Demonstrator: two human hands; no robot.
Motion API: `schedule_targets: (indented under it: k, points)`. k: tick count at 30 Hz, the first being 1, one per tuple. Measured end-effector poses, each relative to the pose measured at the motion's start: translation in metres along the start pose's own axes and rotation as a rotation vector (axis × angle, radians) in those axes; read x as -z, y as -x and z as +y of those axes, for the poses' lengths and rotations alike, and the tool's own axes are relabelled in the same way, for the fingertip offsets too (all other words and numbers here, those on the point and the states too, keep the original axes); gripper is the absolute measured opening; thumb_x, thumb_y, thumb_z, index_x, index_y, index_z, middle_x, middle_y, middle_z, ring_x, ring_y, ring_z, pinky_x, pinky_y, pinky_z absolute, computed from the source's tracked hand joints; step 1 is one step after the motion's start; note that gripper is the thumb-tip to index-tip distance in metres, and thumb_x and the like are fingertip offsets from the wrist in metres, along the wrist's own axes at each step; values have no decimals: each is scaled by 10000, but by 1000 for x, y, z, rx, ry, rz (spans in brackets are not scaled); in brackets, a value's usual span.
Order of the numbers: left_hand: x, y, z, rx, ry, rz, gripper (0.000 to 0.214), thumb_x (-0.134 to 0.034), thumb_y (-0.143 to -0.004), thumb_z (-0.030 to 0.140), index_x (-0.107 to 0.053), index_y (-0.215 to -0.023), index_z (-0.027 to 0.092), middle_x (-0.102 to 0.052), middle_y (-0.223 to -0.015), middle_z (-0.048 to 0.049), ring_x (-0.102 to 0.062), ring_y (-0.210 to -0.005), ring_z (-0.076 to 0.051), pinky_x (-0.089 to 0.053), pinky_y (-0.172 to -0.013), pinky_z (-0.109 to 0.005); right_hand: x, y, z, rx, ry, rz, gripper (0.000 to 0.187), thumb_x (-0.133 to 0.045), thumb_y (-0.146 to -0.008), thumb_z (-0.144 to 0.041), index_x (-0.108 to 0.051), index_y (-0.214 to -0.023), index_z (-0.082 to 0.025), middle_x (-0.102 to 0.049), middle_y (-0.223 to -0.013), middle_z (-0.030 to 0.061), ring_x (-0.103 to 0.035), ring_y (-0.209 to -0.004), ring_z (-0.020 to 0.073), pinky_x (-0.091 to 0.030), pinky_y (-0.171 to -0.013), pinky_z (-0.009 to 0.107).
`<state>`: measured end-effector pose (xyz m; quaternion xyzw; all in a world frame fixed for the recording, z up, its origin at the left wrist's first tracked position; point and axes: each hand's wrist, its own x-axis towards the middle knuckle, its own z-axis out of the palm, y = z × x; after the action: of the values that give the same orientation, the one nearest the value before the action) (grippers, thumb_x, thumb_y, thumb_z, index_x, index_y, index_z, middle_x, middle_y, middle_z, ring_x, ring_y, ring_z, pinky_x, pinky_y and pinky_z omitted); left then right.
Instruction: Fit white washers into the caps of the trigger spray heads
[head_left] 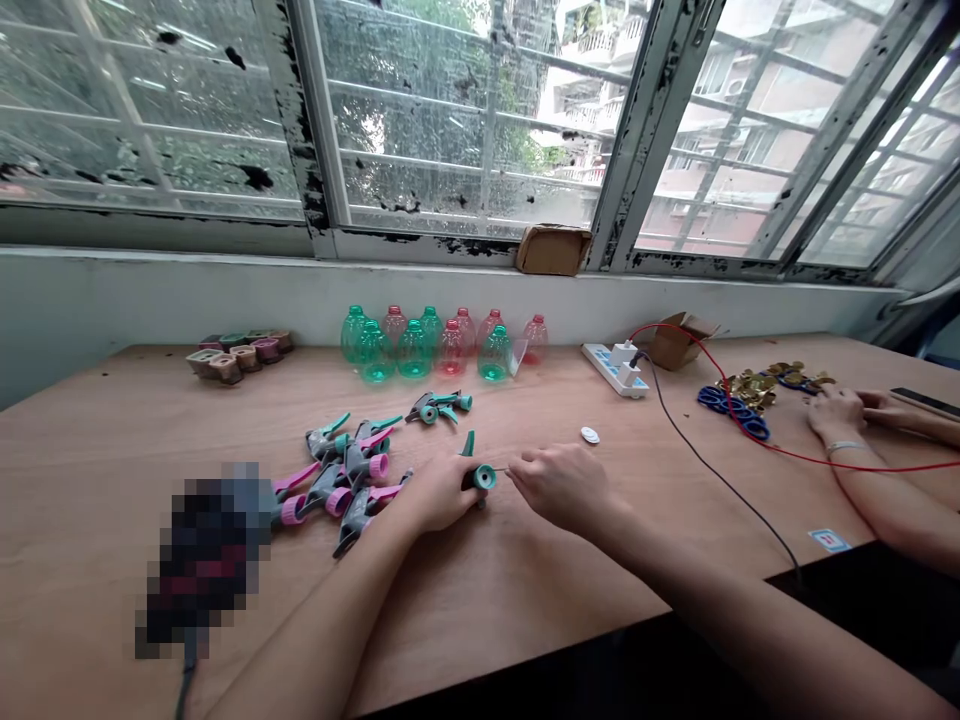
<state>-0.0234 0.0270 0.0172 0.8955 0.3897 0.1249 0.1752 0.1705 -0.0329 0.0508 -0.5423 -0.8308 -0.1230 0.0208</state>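
Observation:
My left hand (444,490) is closed around a trigger sprayer head (484,478), grey with a green trigger and collar. The collar's opening faces right, toward my right hand (559,482). That hand's fingers are pinched together on a thin straw-like piece (503,469) that reaches to the collar; most of it is hidden by the fingers. Left of my hands lies a loose group of trigger sprayer heads (330,488), grey with pink or green parts. Two or so green ones (439,405) lie just beyond my left hand. A white round piece (590,435) rests beyond my right hand.
Green and red clear bottles (413,350) stand along the wall. A power strip (615,370) with cords is right of them. Small containers (240,355) sit at back left, a pixelated object (206,560) at near left. Another person's hands (840,410) work by gold and blue pieces (735,410).

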Motion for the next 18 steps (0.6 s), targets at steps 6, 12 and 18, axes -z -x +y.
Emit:
schedule_targets:
  k: [6, 12, 18]
  points:
    - [-1, -1, -1, -20, 10, 1, 130, -540, -793, 233, -662, -830, 206, -683, -829, -35, -590, -748, -181, -346, -612, -237, 16, -2, -14, -25, 27, -134, 266, -448, -837, -125, -702, -766, -160, -695, -758, 113, -650, -669, 208, -353, -541, 249]
    - [3, 1, 2, -54, 59, -29, 172, -513, -797, 194, -665, -876, 213, -684, -823, -14, -591, -747, -167, -362, -623, -228, 21, -26, 13, -2, -122, -265, 318, -491, -871, -343, -725, -746, -168, -699, -759, 87, -605, -640, 166, -312, -516, 241]
    - [3, 2, 2, -61, 77, -33, 138, -512, -801, 198, -648, -821, 209, -680, -812, -14, -591, -726, -163, -363, -613, -226, 2, -12, 23, 72, -192, -175, 419, -405, -946, -351, -717, -729, -175, -701, -707, 47, -565, -605, 118, -290, -546, 238]
